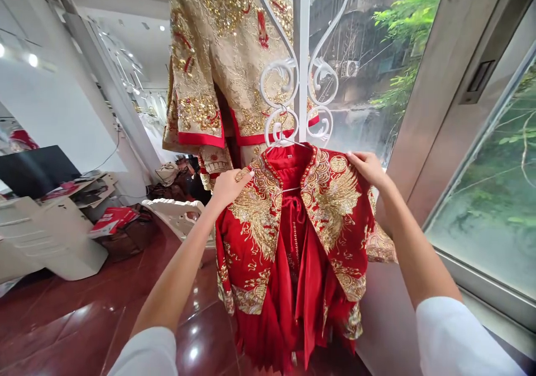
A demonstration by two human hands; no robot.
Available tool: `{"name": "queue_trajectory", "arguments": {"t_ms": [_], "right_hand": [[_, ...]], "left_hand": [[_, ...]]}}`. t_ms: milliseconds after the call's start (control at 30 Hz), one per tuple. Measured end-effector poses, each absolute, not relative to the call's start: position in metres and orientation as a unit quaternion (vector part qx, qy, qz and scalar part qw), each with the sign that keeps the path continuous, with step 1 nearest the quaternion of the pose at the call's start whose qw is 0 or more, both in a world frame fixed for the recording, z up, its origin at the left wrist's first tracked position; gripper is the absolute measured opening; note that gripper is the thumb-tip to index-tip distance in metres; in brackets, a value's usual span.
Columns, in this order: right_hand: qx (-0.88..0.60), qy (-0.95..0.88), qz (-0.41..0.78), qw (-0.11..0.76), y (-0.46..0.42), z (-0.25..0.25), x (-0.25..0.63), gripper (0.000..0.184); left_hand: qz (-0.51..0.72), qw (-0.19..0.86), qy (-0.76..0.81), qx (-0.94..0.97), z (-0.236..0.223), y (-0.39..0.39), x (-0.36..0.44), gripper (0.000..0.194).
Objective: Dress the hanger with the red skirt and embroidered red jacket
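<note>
Between the left hand (234, 186) and the right hand (369, 167): one red jacket (341, 214), hung upright on a hanger (288, 140), front open, embroidered in gold. One shoulder is held narrowly by each hand. On the left, the thumb is laid over the cloth and a gold-coloured ring (242, 174) is worn; on the right, a digit's tip is set at the shoulder's outer part. The remaining fingers are mostly hidden, so the firmness of either hold cannot be told.

Handling, as judged: moderately heavy, weight being added by dense metallic thread. Worked panels are likely to be stiff, plain red areas softer. Stitching could be snagged or crushed; the shoulders, where backed by the hanger, are best taken, and the raised gold motifs are best left unpressed.

Within the open front: one red inner garment (307, 275), glossy, hanging in long folds. Light, soft and slippery handling is to be expected; it is better supported from the top than pinched by a fold.

Behind the collar: one white scrollwork stand (302, 58); whether the hanger's hook is fully caught on it cannot be told. Beside it, a beige-gold garment (243, 80), red-hemmed, is hung higher. Beyond the window (360, 125), green foliage (414, 8) is seen.
</note>
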State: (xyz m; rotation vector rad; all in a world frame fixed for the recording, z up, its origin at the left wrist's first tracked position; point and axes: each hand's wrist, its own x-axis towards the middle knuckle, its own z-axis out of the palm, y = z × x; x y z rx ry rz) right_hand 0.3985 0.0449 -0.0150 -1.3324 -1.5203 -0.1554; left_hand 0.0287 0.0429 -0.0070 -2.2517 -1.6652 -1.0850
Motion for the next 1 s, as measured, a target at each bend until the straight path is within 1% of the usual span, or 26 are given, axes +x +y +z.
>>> {"name": "queue_trajectory", "arguments": {"t_ms": [67, 100, 167, 233, 267, 300, 333, 367, 400, 467, 500, 600, 633, 667, 733, 767, 800, 867, 933, 1000], "right_hand": [[-0.597, -0.505, -0.137, 0.608, 0.042, -0.035, 0.379, 0.049], [-0.607, -0.448, -0.175, 0.633, 0.041, -0.044, 0.367, 0.049], [-0.612, -0.409, -0.209, 0.644, 0.037, -0.056, 0.344, 0.051], [-0.62, -0.42, -0.212, 0.628, 0.025, -0.067, 0.327, 0.053], [-0.625, -0.422, -0.218, 0.619, 0.016, -0.074, 0.319, 0.055], [-0.631, -0.426, -0.228, 0.607, 0.005, -0.083, 0.31, 0.059], [-0.635, -0.432, -0.241, 0.594, -0.008, -0.094, 0.3, 0.063], [-0.635, -0.452, -0.255, 0.573, -0.02, -0.109, 0.289, 0.068], [-0.636, -0.493, -0.258, 0.535, -0.03, -0.125, 0.278, 0.073], [-0.625, -0.559, -0.273, 0.47, -0.044, -0.159, 0.263, 0.068], [-0.626, -0.563, -0.275, 0.465, -0.047, -0.174, 0.26, 0.067], [-0.597, -0.566, -0.261, 0.506, -0.047, -0.2, 0.277, 0.053], [-0.579, -0.579, -0.253, 0.516, -0.048, -0.202, 0.288, 0.045], [-0.564, -0.591, -0.249, 0.52, -0.05, -0.202, 0.3, 0.035], [-0.565, -0.593, -0.249, 0.517, -0.062, -0.196, 0.319, 0.014], [-0.574, -0.587, -0.238, 0.519, -0.072, -0.19, 0.325, 0.009], [-0.576, -0.588, -0.21, 0.528, -0.082, -0.181, 0.327, 0.015], [-0.534, -0.634, -0.103, 0.55, -0.105, -0.158, 0.32, 0.026], [-0.435, -0.709, 0.013, 0.554, -0.122, -0.128, 0.302, 0.028], [-0.345, -0.763, 0.072, 0.542, -0.126, -0.1, 0.28, 0.028]], "left_hand": [[-0.407, 0.127, -0.592, -0.684, -0.008, 0.044, 0.043, 0.055], [-0.432, 0.148, -0.601, -0.656, -0.008, 0.044, 0.051, 0.054], [-0.483, 0.171, -0.589, -0.625, -0.009, 0.041, 0.064, 0.05], [-0.531, 0.195, -0.555, -0.61, -0.02, 0.033, 0.074, 0.045], [-0.548, 0.211, -0.54, -0.603, -0.031, 0.027, 0.078, 0.048], [-0.556, 0.229, -0.531, -0.597, -0.047, 0.02, 0.083, 0.055], [-0.555, 0.247, -0.531, -0.591, -0.067, 0.011, 0.088, 0.068], [-0.539, 0.255, -0.532, -0.601, -0.09, 0.002, 0.093, 0.076], [-0.512, 0.256, -0.535, -0.621, -0.114, -0.006, 0.098, 0.075], [-0.457, 0.238, -0.555, -0.654, -0.16, -0.02, 0.103, 0.06], [-0.442, 0.229, -0.573, -0.651, -0.179, -0.025, 0.103, 0.054], [-0.412, 0.228, -0.616, -0.631, -0.208, -0.039, 0.087, 0.033], [-0.397, 0.229, -0.616, -0.641, -0.21, -0.043, 0.08, 0.025], [-0.379, 0.228, -0.608, -0.66, -0.208, -0.049, 0.074, 0.022], [-0.355, 0.214, -0.582, -0.7, -0.2, -0.062, 0.069, 0.027], [-0.356, 0.203, -0.571, -0.712, -0.194, -0.069, 0.072, 0.029], [-0.364, 0.189, -0.562, -0.718, -0.188, -0.077, 0.078, 0.031], [-0.386, 0.148, -0.534, -0.738, -0.174, -0.088, 0.1, 0.034], [-0.41, 0.087, -0.489, -0.765, -0.161, -0.092, 0.128, 0.032], [-0.442, -0.002, -0.448, -0.777, -0.153, -0.085, 0.154, 0.024]]}}
